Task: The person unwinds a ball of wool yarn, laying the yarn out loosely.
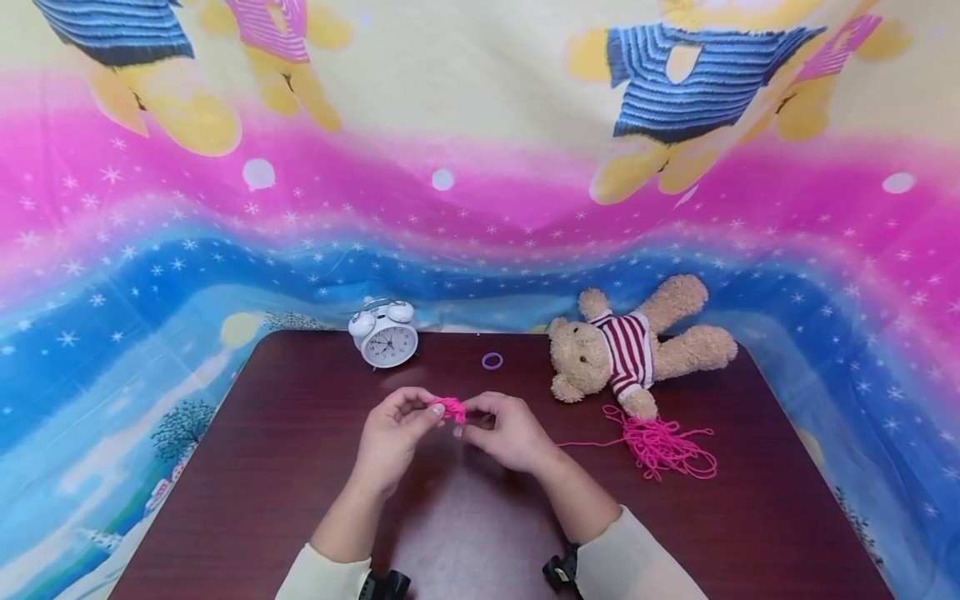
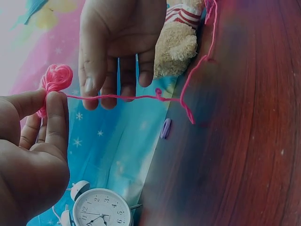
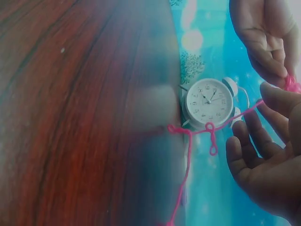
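My left hand (image 1: 392, 440) pinches a small pink yarn bundle (image 1: 451, 408) between thumb and fingertips, above the middle of the table. Close by on the right, my right hand (image 1: 512, 435) faces the bundle, its thumb and forefinger apart. From the bundle a pink strand (image 2: 136, 98) hangs down past the right fingertips; whether they touch it is hard to tell. Small twisted loops show in that strand in the right wrist view. It runs along the table to a loose pile of pink yarn (image 1: 666, 446) at the right.
A white twin-bell alarm clock (image 1: 386, 335) stands at the table's back left. Behind my hands lies a purple ring (image 1: 492, 361). A teddy bear (image 1: 630, 354) in a striped shirt lies at the back right, one paw against the yarn pile. Printed cloth (image 1: 480, 217) hangs behind the table (image 1: 285, 467).
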`<state>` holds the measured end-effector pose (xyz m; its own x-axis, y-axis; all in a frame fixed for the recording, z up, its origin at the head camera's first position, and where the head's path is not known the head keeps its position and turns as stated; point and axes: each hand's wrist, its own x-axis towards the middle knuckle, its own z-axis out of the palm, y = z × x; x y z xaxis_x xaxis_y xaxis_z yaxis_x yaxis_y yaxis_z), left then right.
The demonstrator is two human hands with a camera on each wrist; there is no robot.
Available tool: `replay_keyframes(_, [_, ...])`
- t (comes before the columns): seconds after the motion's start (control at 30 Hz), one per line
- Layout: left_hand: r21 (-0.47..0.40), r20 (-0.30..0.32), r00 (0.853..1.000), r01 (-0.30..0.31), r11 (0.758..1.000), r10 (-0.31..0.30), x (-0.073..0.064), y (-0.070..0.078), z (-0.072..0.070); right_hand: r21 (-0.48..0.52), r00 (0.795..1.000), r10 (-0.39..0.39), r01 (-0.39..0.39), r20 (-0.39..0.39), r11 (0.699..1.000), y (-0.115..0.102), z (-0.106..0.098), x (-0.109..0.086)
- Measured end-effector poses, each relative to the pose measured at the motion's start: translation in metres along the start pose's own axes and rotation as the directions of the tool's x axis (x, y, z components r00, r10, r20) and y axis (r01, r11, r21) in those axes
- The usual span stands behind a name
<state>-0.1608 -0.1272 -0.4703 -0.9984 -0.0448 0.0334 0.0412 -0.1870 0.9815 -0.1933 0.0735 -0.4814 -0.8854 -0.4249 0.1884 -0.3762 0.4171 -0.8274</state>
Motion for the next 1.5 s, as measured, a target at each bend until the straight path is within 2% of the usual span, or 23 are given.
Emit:
replay_keyframes(0.1, [-0.004, 0.004, 1.0, -0.001, 1.0, 0.001, 0.0, 0.0, 0.001, -0.018, 1.0, -0.016, 0.016, -0.011, 1.0, -0.001, 0.001, 0.001])
replay_keyframes(0.33, [-0.002, 0.001, 1.0, -0.004, 1.0, 0.004, -0.001, 0.0, 0.001, 0.062, 0.999, 0.038, -0.039, 0.021, 0.997, -0.002, 0.004, 0.001])
replay_keyframes(0.5, [-0.003, -0.005, 1.0, -0.004, 1.0, 0.004, -0.001, 0.001, -0.001, 0.029, 0.999, 0.039, -0.039, 0.006, 0.999, -0.001, 0.001, -0.001])
replay_keyframes(0.73, [0.009, -0.028, 0.999, 0.016, 1.0, -0.016, -0.002, 0.002, -0.007, -0.041, 0.998, 0.056, -0.057, -0.021, 0.998, -0.001, -0.009, -0.005])
replay_keyframes(0.97, [0.021, -0.05, 0.999, 0.015, 1.0, -0.014, -0.001, 0.001, -0.013, 0.016, 0.997, 0.082, -0.082, -0.005, 0.996, 0.006, -0.02, -0.011])
replay_keyframes(1.17, [0.007, -0.066, 0.998, 0.017, 1.0, -0.017, 0.0, 0.0, -0.019, -0.054, 0.994, 0.097, -0.099, -0.045, 0.994, 0.016, -0.03, -0.017])
replay_keyframes(1.5, [0.034, -0.089, 0.995, 0.036, 0.999, -0.033, 0.0, 0.002, -0.023, -0.061, 0.99, 0.125, -0.129, -0.062, 0.99, 0.025, -0.044, -0.025])
